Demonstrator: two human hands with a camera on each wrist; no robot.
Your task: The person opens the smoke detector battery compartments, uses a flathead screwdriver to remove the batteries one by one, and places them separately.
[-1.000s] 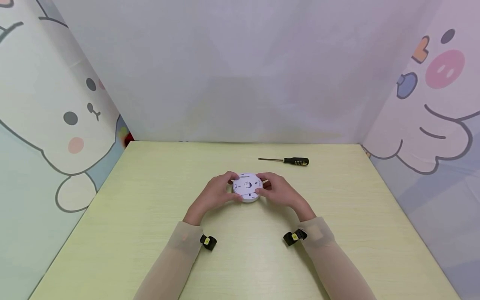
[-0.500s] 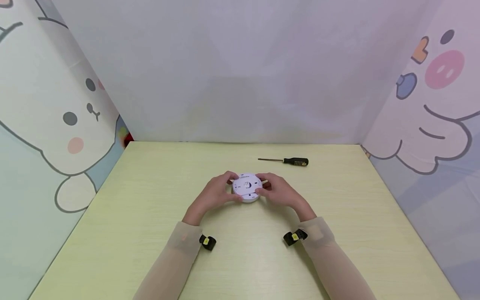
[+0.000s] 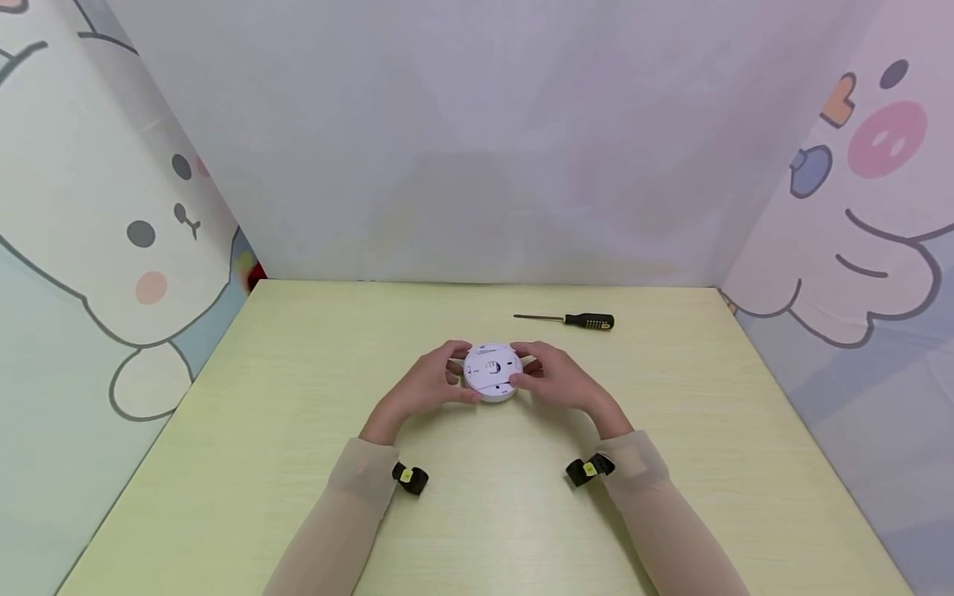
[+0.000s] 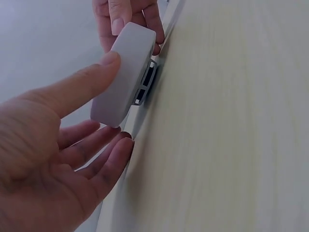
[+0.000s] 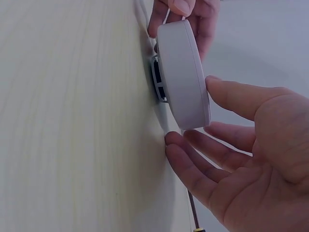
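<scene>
A: What is the head view showing?
B: Beige sleeves are stretching over a pale table. The left hand and the right hand are holding a round white disc between them, just beyond the middle of the table. Its printed face is pointing up.
A: How are the hands placed?
B: Both are half-curled, spreading about as wide as the disc. The left thumb is lying at its near edge; the right thumb is resting at the right of its face.
A: Anything around them?
B: A screwdriver is lying beyond the disc, its black handle pointing right. Black wrist cameras are sitting by the cuffs. Cartoon animals are decorating the side walls.
A: And the left wrist view?
B: The left thumb is pressing the disc's smooth side, while the other fingers are curving below it. A dark slotted part is facing the table; I cannot tell whether it is touching.
A: The right wrist view?
B: The right thumb is touching the edge of the disc's face, with the fingers curling beneath. The left hand is showing at the far end, and the screwdriver's shaft is peeking out at the bottom.
</scene>
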